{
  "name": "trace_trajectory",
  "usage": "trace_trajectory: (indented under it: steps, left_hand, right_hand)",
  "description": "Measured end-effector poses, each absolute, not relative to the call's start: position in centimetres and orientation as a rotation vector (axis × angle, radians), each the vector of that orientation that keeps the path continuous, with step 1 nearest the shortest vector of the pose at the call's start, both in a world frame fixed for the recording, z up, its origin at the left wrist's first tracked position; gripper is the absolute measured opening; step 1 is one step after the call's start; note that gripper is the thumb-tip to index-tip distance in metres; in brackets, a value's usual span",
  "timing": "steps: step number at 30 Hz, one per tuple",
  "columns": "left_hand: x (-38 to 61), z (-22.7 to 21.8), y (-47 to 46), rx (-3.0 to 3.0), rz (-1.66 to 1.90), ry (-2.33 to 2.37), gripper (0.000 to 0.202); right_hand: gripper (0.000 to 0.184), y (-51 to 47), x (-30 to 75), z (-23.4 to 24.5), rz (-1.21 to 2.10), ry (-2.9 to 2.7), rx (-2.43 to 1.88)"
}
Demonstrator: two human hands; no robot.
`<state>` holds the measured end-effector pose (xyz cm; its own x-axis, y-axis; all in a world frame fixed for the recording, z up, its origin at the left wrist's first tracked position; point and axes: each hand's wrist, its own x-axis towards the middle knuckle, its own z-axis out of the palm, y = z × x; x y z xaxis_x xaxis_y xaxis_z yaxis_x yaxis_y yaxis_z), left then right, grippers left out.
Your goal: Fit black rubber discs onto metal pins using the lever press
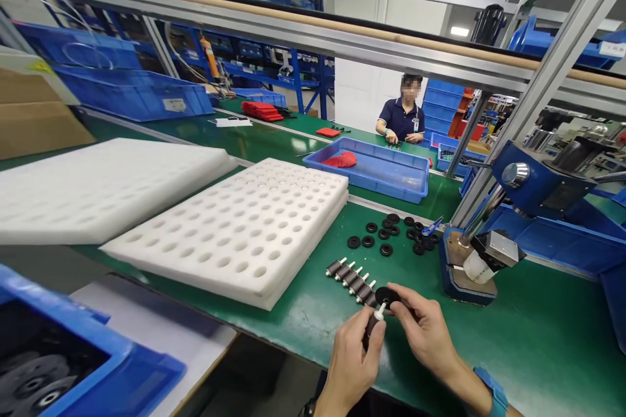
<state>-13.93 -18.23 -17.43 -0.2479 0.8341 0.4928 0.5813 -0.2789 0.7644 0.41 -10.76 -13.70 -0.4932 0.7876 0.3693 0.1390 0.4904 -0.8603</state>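
Note:
Between the fingers of my left hand (349, 355) is a dark cylindrical rotor with a white shaft (379, 313), its white end pointing up. My right hand (428, 329) pinches a black round disc (386, 296) by its edge, close to the white shaft tip. Whether disc and shaft touch, I cannot tell. Just beyond my hands, several similar dark rotors (351, 277) lie in a slanting row on the green bench. Farther back, several black discs (385, 232) are scattered, with blue-handled pliers (432, 226) beside them.
White foam trays with round holes (274, 234) stand to the left. A blue bench press (469, 260) stands at right. Behind is a shallow blue bin (376, 176) holding a red piece; a co-worker (402, 114) sits beyond. A blue crate (122, 365) is at lower left.

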Motion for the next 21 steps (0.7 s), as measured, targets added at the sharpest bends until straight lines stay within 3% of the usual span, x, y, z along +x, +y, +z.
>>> trace_trajectory:
  steps: [5, 10, 21]
  left_hand:
    - [-13.79, -17.13, -18.25, 1.797, 1.476, 1.749, 0.026]
    - [-13.75, -17.2, -18.13, 1.825, 1.478, 1.768, 0.025]
    - [-14.0, -17.61, -17.95, 1.862, 1.469, 1.752, 0.025]
  right_hand:
    - [0.032, -11.28, 0.53, -14.52, 0.925, -1.903, -0.759]
    - [0.045, -11.08, 0.62, -14.53, 0.641, -2.006, -0.505]
    - [0.063, -10.51, 1.39, -14.31, 0.473, -2.16, -0.29]
